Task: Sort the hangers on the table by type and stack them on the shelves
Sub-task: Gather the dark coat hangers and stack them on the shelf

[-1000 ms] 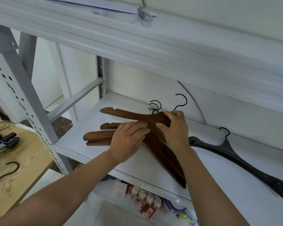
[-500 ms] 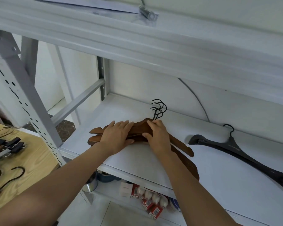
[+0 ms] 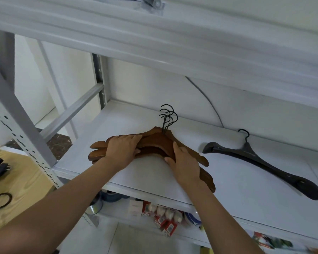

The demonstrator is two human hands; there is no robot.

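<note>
While both forearms reach over the shelf [image 3: 136, 116], left hand [image 3: 122, 150] and right hand [image 3: 185, 163] press flat, fingers straight, on the stacked wooden hangers [image 3: 157, 141], gripping nothing.

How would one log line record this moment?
left hand rests on wooden hangers | right hand rests on same stack | black hanger lies apart | all on shelf

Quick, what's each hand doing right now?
Left hand: open, flat on the wooden hangers.
Right hand: open, fingers straight along the same stack.

Smooth brown wooden hangers [image 3: 154, 142]
</note>
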